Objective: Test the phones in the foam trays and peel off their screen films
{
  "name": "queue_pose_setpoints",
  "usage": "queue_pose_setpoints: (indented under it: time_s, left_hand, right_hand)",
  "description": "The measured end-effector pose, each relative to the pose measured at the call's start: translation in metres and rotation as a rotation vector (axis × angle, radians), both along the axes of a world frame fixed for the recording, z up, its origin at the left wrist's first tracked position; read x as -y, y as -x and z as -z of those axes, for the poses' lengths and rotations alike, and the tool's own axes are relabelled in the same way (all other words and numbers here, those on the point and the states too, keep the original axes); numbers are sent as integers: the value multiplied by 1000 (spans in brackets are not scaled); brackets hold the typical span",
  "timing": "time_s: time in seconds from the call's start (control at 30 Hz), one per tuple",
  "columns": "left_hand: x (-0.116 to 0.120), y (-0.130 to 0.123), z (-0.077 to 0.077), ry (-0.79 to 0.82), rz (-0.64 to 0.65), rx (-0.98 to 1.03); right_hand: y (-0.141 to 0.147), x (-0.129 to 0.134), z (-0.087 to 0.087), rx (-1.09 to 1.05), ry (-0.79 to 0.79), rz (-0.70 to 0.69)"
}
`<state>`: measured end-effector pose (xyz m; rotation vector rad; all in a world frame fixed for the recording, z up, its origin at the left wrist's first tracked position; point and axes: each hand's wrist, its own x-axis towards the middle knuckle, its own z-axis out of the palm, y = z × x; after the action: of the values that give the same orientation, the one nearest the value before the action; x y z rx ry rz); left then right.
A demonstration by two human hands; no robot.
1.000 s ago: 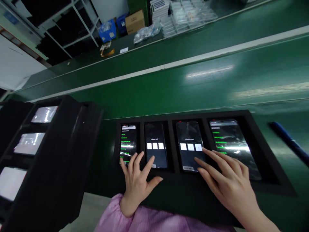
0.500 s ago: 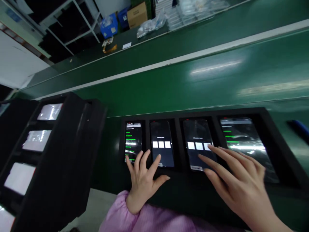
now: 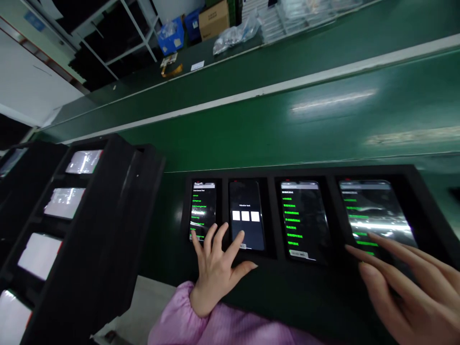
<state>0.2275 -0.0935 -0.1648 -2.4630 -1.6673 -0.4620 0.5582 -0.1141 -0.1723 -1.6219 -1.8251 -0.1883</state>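
Several smartphones lie face up in a row in a black tray [image 3: 271, 211]. My left hand [image 3: 217, 270] is spread over the lower edges of the leftmost phone [image 3: 203, 206] and the second phone [image 3: 246, 235]. The leftmost shows a list of green lines; the second shows "Vibrator test" with three white squares. The third phone [image 3: 305, 220] shows a green list, with no hand over it. My right hand [image 3: 413, 282], fingers extended and holding nothing, is over the lower part of the rightmost phone [image 3: 373, 201], which also shows green lines. I cannot tell whether its fingertips touch the glass.
To the left stand black racks [image 3: 118, 191] holding phones with bright white screens [image 3: 66, 202]. Beyond the green bench [image 3: 201, 139], a blue bin [image 3: 171, 37], a cardboard box [image 3: 213, 20] and clear plastic bags [image 3: 237, 36] sit along the far side.
My right hand has moved right, from the third phone to the rightmost one. The third phone's screen has switched from three white squares to a green list. My left hand stays put.
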Motion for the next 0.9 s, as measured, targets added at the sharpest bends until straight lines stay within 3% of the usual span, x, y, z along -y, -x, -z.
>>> queue_pose_setpoints:
  time_s: [0.17, 0.43, 0.63, 0.9]
  left_hand:
    - [0, 0, 0, 0, 1, 6]
    - [0, 0, 1, -11, 3, 14]
    - [-1, 3, -1, 5, 9, 9]
    - [-35, -33, -20, 60, 67, 27]
  right_hand:
    - [9, -4, -10, 3, -35, -29]
    - [0, -2, 2, -2, -115, -57]
    - [4, -3, 2, -24, -123, -16]
    - [-2, 3, 3, -106, -163, -34]
